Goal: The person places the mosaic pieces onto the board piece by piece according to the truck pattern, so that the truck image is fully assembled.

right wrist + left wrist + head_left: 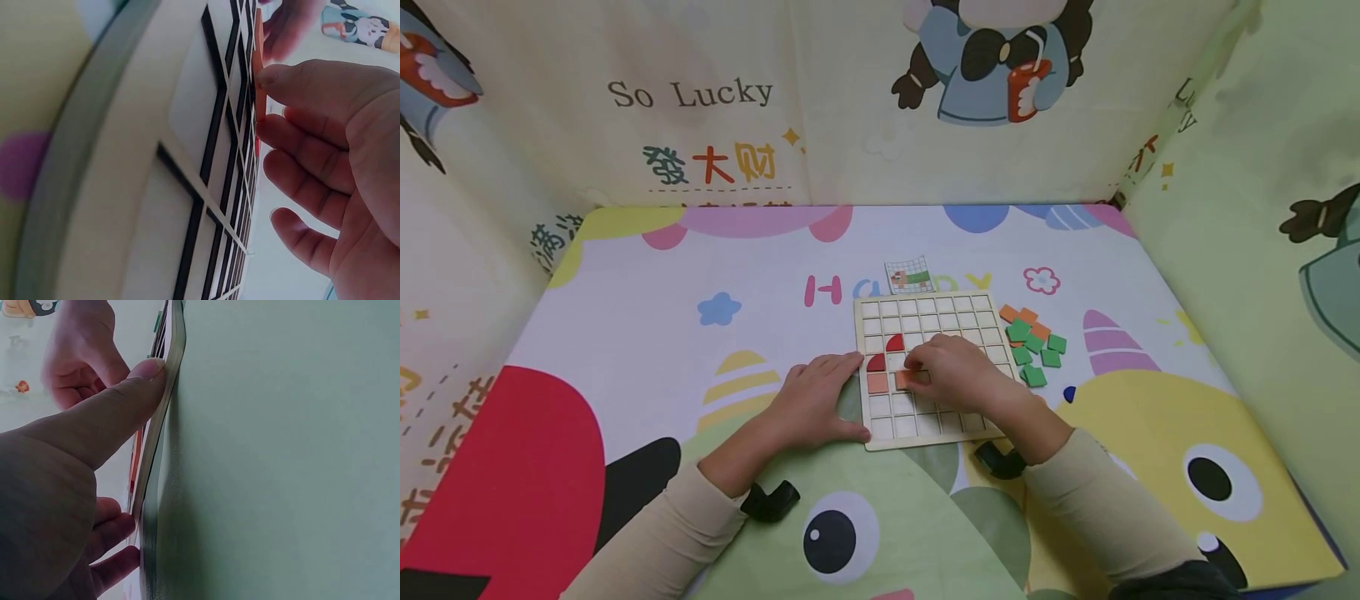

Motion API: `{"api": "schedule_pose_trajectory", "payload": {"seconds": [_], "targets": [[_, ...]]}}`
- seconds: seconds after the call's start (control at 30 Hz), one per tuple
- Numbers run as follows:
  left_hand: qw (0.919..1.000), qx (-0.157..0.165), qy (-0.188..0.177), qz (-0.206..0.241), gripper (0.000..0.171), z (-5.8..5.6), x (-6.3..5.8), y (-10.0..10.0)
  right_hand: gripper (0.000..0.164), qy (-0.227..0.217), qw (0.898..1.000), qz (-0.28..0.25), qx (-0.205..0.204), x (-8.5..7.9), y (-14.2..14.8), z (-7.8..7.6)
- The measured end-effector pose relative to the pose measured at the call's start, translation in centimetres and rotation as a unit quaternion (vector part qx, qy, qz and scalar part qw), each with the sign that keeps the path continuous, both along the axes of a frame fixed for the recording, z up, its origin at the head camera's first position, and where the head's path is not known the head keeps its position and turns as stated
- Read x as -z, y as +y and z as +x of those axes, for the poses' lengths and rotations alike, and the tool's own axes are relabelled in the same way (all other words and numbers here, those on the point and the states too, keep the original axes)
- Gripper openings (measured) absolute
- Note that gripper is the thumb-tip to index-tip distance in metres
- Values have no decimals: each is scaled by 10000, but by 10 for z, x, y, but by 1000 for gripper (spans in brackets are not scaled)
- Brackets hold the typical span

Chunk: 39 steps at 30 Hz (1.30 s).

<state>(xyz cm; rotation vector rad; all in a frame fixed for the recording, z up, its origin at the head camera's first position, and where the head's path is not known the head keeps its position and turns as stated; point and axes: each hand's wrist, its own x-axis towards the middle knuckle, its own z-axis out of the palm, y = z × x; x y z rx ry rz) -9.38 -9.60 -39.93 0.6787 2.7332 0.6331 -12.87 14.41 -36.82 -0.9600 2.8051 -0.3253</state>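
Observation:
A pale wooden grid board (pixel 932 439) lies flat on the printed table cover, marked off in small white squares. Against its left side rests my left hand (pixel 812 400), fingers extended, fingertips at the left edge and thumb at the near left corner. My right hand (pixel 958 372) is over the middle of the board and pinches an orange square tile (pixel 902 380) between thumb and fingertips, low at the grid. Just left of that, another orange tile (pixel 877 383) sits in a cell. Two red rounded pieces, one (pixel 876 363) above it and one (pixel 895 342) farther up, also lie in cells.
Loose green tiles (pixel 1051 358) and orange tiles (pixel 1008 313) lie in a heap beside the board's right edge. A small picture card (pixel 910 276) with a gridded pattern lies behind the board. Printed cloth walls (pixel 850 167) rise at the back and sides.

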Motion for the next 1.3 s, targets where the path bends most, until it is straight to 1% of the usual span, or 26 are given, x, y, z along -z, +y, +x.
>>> {"api": "schedule_pose_trajectory", "payload": {"seconds": [0.2,0.47,1.07,1.17,1.3], "targets": [[10000,9,40,-30,106,0,0,0,16,82,9999,-20,-80,1,-4,0],[10000,11,72,-22,106,1,-2,0,17,-27,9998,173,10,1,-10,1],[10000,5,64,-17,106,0,-1,-1,16,-142,9999,20,-33,1,-13,2],[10000,13,61,12,106,0,-1,-1,24,-220,9997,-64,49,1,-9,1],[10000,12,44,53,105,1,-2,-1,34,-518,9974,-204,455,-3,1,-1]]}}
